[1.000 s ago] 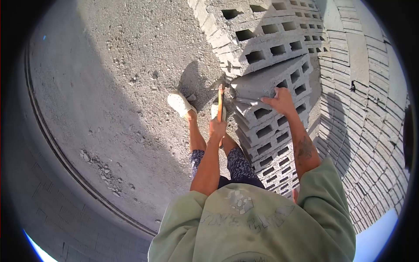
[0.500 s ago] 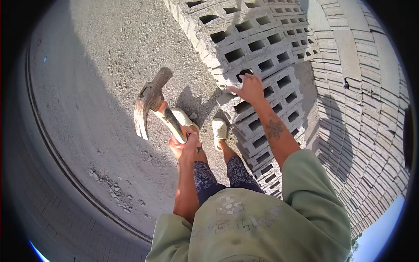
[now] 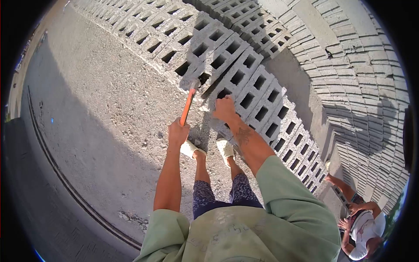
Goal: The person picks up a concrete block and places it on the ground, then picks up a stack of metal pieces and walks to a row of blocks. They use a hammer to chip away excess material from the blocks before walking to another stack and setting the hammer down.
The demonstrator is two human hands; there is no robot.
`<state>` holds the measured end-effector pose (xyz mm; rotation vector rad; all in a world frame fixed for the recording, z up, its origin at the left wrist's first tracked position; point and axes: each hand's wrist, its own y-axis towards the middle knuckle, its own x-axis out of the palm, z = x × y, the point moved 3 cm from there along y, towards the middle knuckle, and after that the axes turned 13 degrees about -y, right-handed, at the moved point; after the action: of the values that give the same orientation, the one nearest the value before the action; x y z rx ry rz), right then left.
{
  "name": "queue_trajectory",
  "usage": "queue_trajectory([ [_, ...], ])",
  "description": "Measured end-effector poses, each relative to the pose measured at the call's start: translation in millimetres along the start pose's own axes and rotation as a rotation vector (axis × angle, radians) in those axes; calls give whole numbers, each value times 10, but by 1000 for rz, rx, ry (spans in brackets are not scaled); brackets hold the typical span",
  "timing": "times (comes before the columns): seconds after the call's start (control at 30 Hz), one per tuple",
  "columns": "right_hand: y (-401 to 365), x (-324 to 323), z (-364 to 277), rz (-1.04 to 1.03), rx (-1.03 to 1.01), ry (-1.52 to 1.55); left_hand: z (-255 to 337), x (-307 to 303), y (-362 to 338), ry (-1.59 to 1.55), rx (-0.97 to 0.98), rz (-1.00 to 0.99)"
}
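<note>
My left hand (image 3: pixel 178 132) is closed round the orange handle of a claw hammer (image 3: pixel 187 107). The hammer's head is up against the near end of a grey hollow concrete block in the row, though whether it is touching cannot be told. To the right, my right hand (image 3: pixel 225 108) is curled over the end of another hollow concrete block (image 3: pixel 238 77), its fingertips partly hidden at a hole. A dark wedge-shaped gap separates this block from the one beside the hammer.
Rows of hollow blocks (image 3: pixel 168 31) run to the upper left and lower right. Stacked blocks (image 3: pixel 349 78) rise on the right. Another person (image 3: pixel 364 227) is at lower right, holding a block. Gravelly ground (image 3: pixel 118 100) lies to the left.
My left hand has swung the hammer up and right to the block row. My right hand has closed on a block's end. The view has shifted, and another person has appeared at lower right.
</note>
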<state>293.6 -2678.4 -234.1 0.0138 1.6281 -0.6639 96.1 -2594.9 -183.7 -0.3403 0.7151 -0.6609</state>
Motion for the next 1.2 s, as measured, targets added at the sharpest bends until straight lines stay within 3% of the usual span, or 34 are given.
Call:
queue_trajectory([
  [0.03,13,-62,21,-31,-4,34,-197,-59,-282,-69,30,136],
  [0.07,-4,-164,45,-56,-16,40,-625,-45,-501,-390,-86,132],
  [0.13,-70,-298,156,97,-84,-9,-524,-313,-1030,-841,-179,357],
  [0.2,-94,-452,254,78,-127,92,-422,-523,-1250,-1230,56,481],
  [0.23,-88,-535,244,-59,-90,93,-453,-501,-1238,-1429,180,550],
  [0.27,-104,-581,216,-69,-87,102,-521,-394,-1163,-1573,220,678],
  [0.3,-100,-630,191,-64,-77,112,-823,-60,-1037,-1747,125,761],
  [0.33,-67,-658,169,-65,-95,86,-594,-17,-965,-1699,168,774],
  [0.37,-63,-664,174,-79,-59,100,-704,328,-848,-1650,-83,627],
  [0.4,-103,-652,180,-104,-21,117,-982,802,-725,-1160,-238,558],
  [0.43,-196,-629,190,-135,-32,98,-993,1052,-601,-733,-492,146],
  [0.47,-242,-605,192,-172,-5,134,-1139,1295,-465,-582,-531,-93],
  [0.53,61,-696,151,-160,-7,139,-1327,1485,-467,-619,-626,92],
  [0.57,59,-694,136,-137,-50,98,-1339,1310,-552,-659,-555,169],
  [0.63,-86,-713,124,-244,-4,132,-1299,851,-780,-1019,-646,237],
  [0.73,-85,-688,142,-170,-45,36,-1093,348,-829,-1393,-371,517],
  [0.77,-78,-651,165,-191,-23,53,-1013,335,-795,-1874,-400,475],
  [0.8,-70,-624,180,-197,-23,51,-963,426,-766,-1532,-378,475],
  [0.83,-52,-620,187,-181,-31,50,-1148,964,-685,-1257,-433,558],
  [0.87,-65,-612,195,-169,-39,49,-953,952,-679,-969,-673,178],
  [0.9,-150,-545,193,-178,-35,52,-1018,1060,-595,-693,-618,-24],
  [1.0,-63,-579,204,-52,-162,147,-1190,891,-354,-667,-723,63],
  [1.07,-71,-634,135,-24,-203,-62,-1120,399,-522,-746,-703,230],
  [1.1,-35,-822,-40,-325,-22,-114,-1242,298,-567,-768,-710,306],
  [1.13,-56,-911,-106,-317,-18,-102,-1385,218,-611,-714,-692,371],
  [1.2,-64,-1157,-98,33,104,240,-1526,35,-674,-819,-527,544],
])
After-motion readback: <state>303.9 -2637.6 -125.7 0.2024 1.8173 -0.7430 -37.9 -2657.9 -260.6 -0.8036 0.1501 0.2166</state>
